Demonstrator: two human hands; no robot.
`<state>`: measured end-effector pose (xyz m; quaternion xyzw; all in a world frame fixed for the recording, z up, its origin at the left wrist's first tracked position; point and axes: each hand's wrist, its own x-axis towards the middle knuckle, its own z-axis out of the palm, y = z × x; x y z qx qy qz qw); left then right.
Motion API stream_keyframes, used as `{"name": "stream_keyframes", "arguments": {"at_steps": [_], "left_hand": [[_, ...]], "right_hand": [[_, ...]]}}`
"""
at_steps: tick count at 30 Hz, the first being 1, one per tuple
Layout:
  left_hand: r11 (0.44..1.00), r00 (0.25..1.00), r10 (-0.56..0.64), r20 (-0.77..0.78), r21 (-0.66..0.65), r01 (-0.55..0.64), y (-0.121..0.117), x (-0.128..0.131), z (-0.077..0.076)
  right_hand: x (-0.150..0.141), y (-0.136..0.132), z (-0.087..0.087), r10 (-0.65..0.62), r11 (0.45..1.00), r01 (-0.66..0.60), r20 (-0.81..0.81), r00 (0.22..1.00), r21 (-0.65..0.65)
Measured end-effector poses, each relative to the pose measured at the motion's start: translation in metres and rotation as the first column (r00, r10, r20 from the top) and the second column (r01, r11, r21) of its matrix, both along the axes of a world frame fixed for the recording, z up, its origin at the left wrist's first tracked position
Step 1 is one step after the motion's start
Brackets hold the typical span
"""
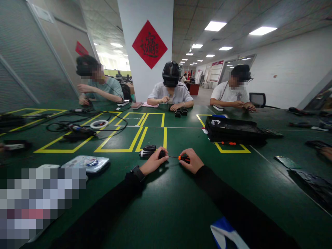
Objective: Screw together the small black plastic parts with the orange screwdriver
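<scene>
Person's L hand (153,162) & R hand (193,161) are apart, mid-table, facing each other over the green table (166,214). R hand grips an orange/blk screwdriver (184,158) by its handle; thin shaft pts L, twd L hand. L hand has fingers closed on a small blk part (162,154), mostly hidden by fingers; can't tell if shaft tip touches it. More blk cylinders (147,151) lie just beyond L hand, nr yellow tape lines (118,150). Blk watch (138,173) on L wrist.

R side, farther back: blk case (233,128) w/ small orange-tipped item (228,143) just in front. L side: phone-like item (86,164) nr the edge of a blurred-out patch; white ring (99,124) & dark cables (77,129) farther off. 3 co-workers sit across, incl. one in center (170,91).
</scene>
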<state>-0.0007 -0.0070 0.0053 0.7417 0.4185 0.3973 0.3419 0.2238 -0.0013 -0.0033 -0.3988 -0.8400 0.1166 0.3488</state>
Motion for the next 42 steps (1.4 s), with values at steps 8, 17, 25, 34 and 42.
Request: {"name": "stream_keyframes", "arguments": {"at_steps": [8, 17, 25, 34, 42], "left_hand": [[1.000, 1.000, 0.011, 0.004, 0.016, -0.011, -0.001, 0.000, 0.001], [0.999, 0.999, 0.026, -0.029, 0.045, -0.025, 0.000, -0.001, -0.002], [0.999, 0.999, 0.029, -0.028, 0.046, -0.027, 0.001, 0.000, -0.003], [1.000, 1.000, -0.004, 0.013, 0.003, 0.004, -0.001, -0.002, 0.000], [0.999, 1.000, 0.017, 0.007, 0.031, -0.017, -0.001, -0.002, -0.005]], "right_hand": [[0.002, 0.007, -0.004, 0.010, 0.999, -0.012, 0.046, 0.999, 0.040], [0.001, 0.002, -0.006, -0.006, 0.997, 0.009, 0.035, 0.999, -0.075], [0.001, 0.005, -0.007, -0.012, 1.000, 0.013, 0.052, 0.999, -0.014], [-0.001, 0.005, -0.012, 0.021, 0.992, -0.025, -0.036, 0.999, -0.120], [-0.007, -0.004, -0.011, -0.066, 0.969, 0.028, -0.146, 0.987, -0.246]]}}
